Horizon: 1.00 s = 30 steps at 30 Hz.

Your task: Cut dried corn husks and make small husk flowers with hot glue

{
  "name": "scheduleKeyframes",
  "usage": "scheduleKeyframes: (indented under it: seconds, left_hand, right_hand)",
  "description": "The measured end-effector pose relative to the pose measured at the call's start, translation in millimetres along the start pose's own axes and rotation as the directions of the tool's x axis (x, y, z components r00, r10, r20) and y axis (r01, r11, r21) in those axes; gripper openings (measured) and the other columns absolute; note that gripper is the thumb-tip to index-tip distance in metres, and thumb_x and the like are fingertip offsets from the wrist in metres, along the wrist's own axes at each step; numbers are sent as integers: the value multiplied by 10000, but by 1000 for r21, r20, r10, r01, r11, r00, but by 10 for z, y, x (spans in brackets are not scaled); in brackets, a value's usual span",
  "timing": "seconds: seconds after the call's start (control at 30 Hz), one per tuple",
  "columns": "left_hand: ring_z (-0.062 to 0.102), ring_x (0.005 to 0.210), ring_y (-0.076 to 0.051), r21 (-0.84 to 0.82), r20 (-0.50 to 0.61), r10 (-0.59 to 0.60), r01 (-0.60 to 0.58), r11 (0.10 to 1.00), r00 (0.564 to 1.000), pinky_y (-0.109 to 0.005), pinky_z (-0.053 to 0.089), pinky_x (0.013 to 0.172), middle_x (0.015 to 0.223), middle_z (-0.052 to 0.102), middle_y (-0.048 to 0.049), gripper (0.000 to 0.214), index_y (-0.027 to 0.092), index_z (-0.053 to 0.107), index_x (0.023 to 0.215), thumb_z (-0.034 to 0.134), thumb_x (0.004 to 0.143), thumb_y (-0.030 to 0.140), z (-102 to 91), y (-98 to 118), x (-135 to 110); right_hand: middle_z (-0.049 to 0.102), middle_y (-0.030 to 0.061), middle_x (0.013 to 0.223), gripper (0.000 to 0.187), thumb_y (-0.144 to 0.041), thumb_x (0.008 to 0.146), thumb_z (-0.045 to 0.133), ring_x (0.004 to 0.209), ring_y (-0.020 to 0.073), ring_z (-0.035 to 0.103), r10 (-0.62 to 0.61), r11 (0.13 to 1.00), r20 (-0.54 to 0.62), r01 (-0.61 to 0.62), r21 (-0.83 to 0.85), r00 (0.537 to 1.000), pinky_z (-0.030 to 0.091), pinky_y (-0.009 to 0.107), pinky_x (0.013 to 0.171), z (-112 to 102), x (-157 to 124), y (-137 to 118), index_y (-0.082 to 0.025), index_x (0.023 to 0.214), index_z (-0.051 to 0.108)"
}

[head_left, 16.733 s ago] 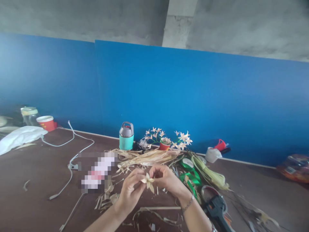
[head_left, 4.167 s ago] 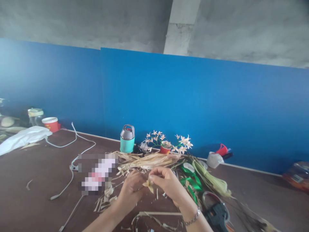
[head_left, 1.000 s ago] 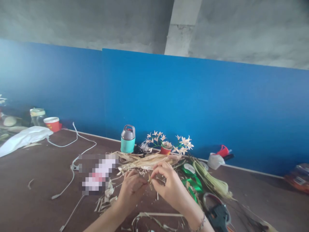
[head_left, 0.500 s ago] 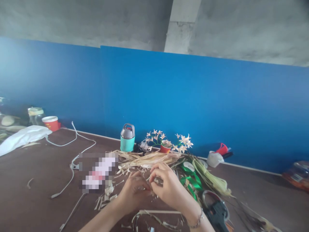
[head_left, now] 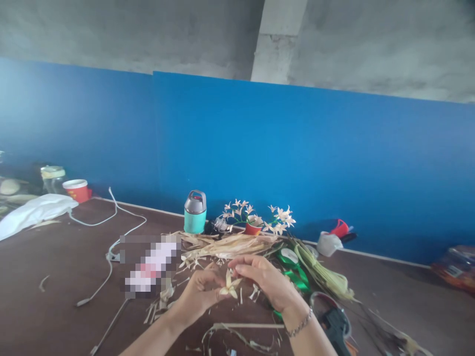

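A cream, star-shaped flower with pointed petals (head_left: pixel 229 288) is pinched near its base by the thumb and fingers of my left hand (head_left: pixel 202 291). It faces me, one petal pointing up. Just right of and above it is my right hand (head_left: pixel 265 279), thumb and fingers stretched toward the upper petal with a small gap between them. Whether a fingertip touches that petal is hard to make out. Pale cut strips (head_left: pixel 254 292) lie on the dark table beneath. Behind the hands is a heap of dried husk leaves (head_left: pixel 233 244).
Beyond the husks stand a turquoise flask (head_left: pixel 195 220) and a red pot (head_left: pixel 253 228) with cream flowers. To the right lie green ribbon (head_left: pixel 297 279), a pale stalk bundle (head_left: pixel 322 269) and a black glue gun (head_left: pixel 336 329). White cables (head_left: pixel 111 264) run left, beside a blurred-out object (head_left: pixel 150 269).
The flower, hidden between my hands before, now shows in my left fingers. My right hand has drawn back slightly to the right and its fingers have straightened.
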<state>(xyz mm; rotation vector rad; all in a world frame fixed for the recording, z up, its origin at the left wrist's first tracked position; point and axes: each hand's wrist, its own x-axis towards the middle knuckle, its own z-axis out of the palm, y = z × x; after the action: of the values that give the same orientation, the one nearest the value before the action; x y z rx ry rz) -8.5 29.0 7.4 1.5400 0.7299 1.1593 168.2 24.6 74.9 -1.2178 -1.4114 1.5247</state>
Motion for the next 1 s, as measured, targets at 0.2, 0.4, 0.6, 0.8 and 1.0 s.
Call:
scheduleKeyframes:
  seconds: [0.2, 0.4, 0.6, 0.8, 1.0]
  left_hand:
    - [570, 779, -181, -10, 109, 17, -16, 1000, 994, -356, 427, 788, 671, 639, -20, 156, 208, 684, 632, 709, 686, 352, 20, 57, -22]
    - [572, 769, -186, -57, 142, 44, -36, 998, 989, -331, 447, 728, 719, 633, -40, 142, 206, 695, 634, 716, 680, 339, 26, 90, -29]
    - [541, 724, -173, 185, -32, 98, -91, 978, 995, -324, 430, 741, 664, 597, -30, 199, 178, 677, 629, 676, 714, 358, 4, 113, 4]
    - [540, 717, -175, 279, -162, 151, -102, 955, 975, -298, 428, 719, 663, 572, -18, 213, 172, 641, 632, 644, 730, 361, -29, 115, 23]
    - [518, 682, -160, 227, -182, 129, -86, 970, 975, -271, 425, 675, 650, 533, -6, 211, 166, 643, 617, 673, 706, 355, -11, 117, 24]
  right_hand:
    - [613, -30, 589, 81, -228, 644, 663, 541, 89, 524, 13, 1000, 57, -12, -23, 998, 397, 203, 543, 59, 14, 67, -158, 685, 657]
    - [571, -42, 525, 71, -208, 622, 647, 481, 70, 483, 52, 999, 62, -52, -4, 997, 357, 183, 491, 101, 78, 140, -143, 643, 629]
    - [580, -27, 603, 248, -394, 681, 664, 496, 74, 468, 45, 995, -24, -43, 89, 999, 327, 191, 475, 139, 54, 53, -153, 730, 633]
    - [570, -14, 593, 329, -464, 755, 575, 543, 93, 469, -3, 1000, -100, 4, 13, 995, 320, 207, 512, 94, 30, 27, -156, 654, 628]
    - [576, -26, 557, 97, -237, 672, 602, 534, 89, 464, 17, 998, -17, -18, -53, 1000, 328, 212, 552, 141, -9, -6, -147, 637, 600]
